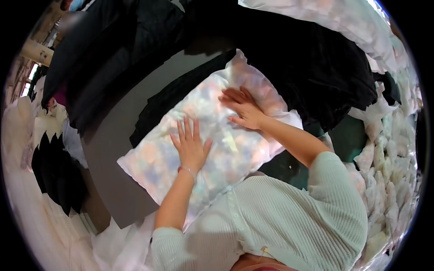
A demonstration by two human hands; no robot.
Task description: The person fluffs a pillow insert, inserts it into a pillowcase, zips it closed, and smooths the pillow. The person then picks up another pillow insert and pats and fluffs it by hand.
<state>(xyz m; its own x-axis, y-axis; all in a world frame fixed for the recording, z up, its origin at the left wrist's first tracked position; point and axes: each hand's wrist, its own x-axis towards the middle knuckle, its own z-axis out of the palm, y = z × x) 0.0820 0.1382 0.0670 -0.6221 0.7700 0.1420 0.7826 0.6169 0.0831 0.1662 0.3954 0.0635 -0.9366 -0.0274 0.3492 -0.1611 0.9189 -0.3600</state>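
Note:
A plump white pillow [217, 149], with pastel colours showing through its thin cover, lies slanted in front of me. My left hand [192, 147] rests flat on its left half, fingers spread. On the upper right part of the pillow lies my right hand [244, 108], palm down with the fingers apart. Neither hand grips anything. Folded black fabric [176, 97] shows from under the pillow's upper left edge, on a grey tabletop [113, 158].
Black cloth [316, 67] is heaped beyond the pillow, and more dark fabric [108, 58] hangs at the upper left. Several white filled pillows [384, 180] are stacked along the right. A large white bag [325, 18] lies at the top. Black pieces [56, 171] stand at the left.

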